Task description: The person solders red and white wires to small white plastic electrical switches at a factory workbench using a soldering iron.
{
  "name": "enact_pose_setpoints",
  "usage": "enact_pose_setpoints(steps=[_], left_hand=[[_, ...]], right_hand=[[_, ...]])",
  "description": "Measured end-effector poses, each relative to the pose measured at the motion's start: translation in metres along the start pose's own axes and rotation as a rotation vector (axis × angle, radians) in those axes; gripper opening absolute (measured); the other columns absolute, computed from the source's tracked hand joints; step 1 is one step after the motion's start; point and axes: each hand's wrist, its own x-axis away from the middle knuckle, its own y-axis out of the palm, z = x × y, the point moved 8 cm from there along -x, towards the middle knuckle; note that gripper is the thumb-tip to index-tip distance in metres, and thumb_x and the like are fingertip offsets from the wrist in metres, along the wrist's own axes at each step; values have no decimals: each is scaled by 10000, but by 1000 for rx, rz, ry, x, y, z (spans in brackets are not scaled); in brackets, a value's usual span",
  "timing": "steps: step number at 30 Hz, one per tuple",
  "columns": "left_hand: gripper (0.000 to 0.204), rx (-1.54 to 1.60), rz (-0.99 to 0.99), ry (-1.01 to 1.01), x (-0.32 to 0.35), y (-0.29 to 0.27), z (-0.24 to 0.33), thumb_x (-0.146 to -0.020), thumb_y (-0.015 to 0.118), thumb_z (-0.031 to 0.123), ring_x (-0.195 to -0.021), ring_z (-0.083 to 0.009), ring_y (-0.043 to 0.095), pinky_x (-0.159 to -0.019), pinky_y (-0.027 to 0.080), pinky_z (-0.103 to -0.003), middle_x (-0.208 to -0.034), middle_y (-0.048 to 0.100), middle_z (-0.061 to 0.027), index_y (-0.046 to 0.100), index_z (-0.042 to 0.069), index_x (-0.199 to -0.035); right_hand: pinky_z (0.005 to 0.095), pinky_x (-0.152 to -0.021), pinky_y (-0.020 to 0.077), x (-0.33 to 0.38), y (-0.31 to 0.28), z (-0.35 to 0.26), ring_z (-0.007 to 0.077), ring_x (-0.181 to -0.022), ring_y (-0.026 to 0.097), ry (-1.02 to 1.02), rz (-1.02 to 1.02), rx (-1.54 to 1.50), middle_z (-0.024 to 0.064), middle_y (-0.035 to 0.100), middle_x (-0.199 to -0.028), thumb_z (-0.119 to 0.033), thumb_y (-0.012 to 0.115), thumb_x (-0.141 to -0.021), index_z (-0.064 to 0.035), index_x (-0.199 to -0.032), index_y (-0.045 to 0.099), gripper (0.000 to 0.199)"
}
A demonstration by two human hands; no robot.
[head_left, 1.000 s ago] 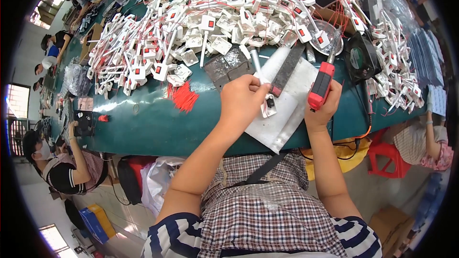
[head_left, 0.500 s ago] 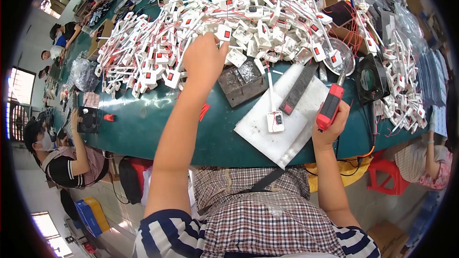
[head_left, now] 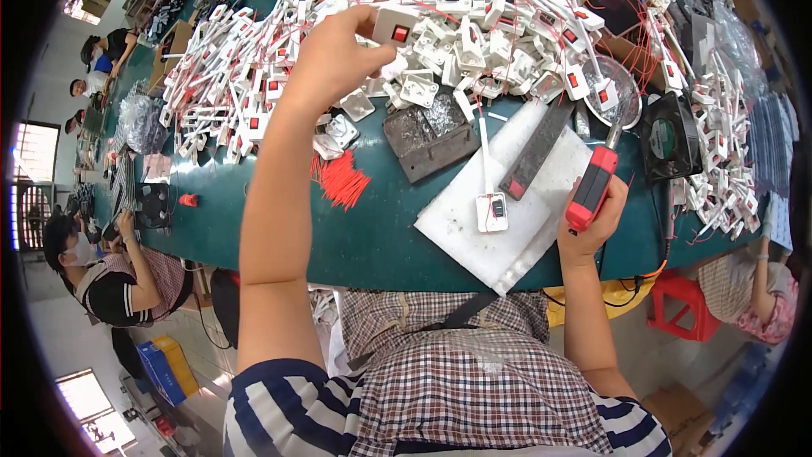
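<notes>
My left hand [head_left: 331, 57] is raised over the big heap of white switch parts [head_left: 474, 17] and grips one white switch part with a red button [head_left: 394, 27]. My right hand [head_left: 592, 224] rests at the table's near edge, closed around a red electric screwdriver [head_left: 592, 186] that points away from me. Between the hands, a white foam pad [head_left: 516, 211] lies on the green table [head_left: 372, 228]. One small white switch unit [head_left: 491, 211] with a thin white stem sits on the pad.
A dark metal tray [head_left: 431, 140] and a bundle of short red wires [head_left: 342, 179] lie left of the pad, a black bar [head_left: 538, 152] on it. A black fan [head_left: 671, 137] and metal dish [head_left: 617, 93] stand right. Other people sit at the left [head_left: 110, 275] and right [head_left: 757, 296].
My left hand left the unit on the pad, reached up-left into the heap and lifted a switch part. The right hand kept the screwdriver and shifted slightly right.
</notes>
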Motion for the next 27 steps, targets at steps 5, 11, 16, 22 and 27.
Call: enact_pose_setpoints(steps=[5, 11, 16, 22, 27], left_hand=[[163, -100, 109, 543, 26, 18, 76, -783, 713, 40, -781, -220, 706, -675, 554, -334, -934, 720, -83, 610, 29, -909], [144, -194, 15, 1080, 77, 90, 111, -782, 668, 31, -763, -248, 705, -603, 563, -335, -1029, 716, -71, 581, 66, -891], [135, -140, -57, 1143, 81, 113, 127, -784, 659, 26, -777, -269, 707, -616, 571, -333, -1024, 713, -81, 593, 63, -896], [198, -74, -58, 1120, 38, 121, 171, -760, 693, -39, -835, -276, 706, -670, 571, -346, -1052, 707, -76, 587, 76, -882], [134, -116, -99, 1303, -33, 190, 247, -816, 680, 47, -817, -314, 676, -667, 543, -385, -941, 664, -79, 594, 86, -911]], right_hand=[[344, -801, 484, 2, -1, 3, 271, -881, 589, 28, 12, 0, 139, 568, -1021, 29, 712, -836, 12, -1092, 543, 307], [345, -811, 483, 5, 2, 5, 273, -881, 588, 41, 50, -13, 135, 563, -1007, 41, 720, -827, 4, -1068, 539, 304], [342, -797, 482, 1, -10, 9, 253, -874, 584, 59, 95, 3, 126, 551, -1002, 41, 710, -839, -3, -1065, 532, 291], [408, -828, 481, 33, -8, 41, 323, -908, 577, 292, 236, -137, 155, 571, -1016, 19, 689, -793, 18, -1166, 519, 410], [376, -802, 498, 43, -18, 37, 294, -890, 588, 237, 347, -22, 136, 577, -1006, 53, 698, -793, 15, -1151, 496, 413]])
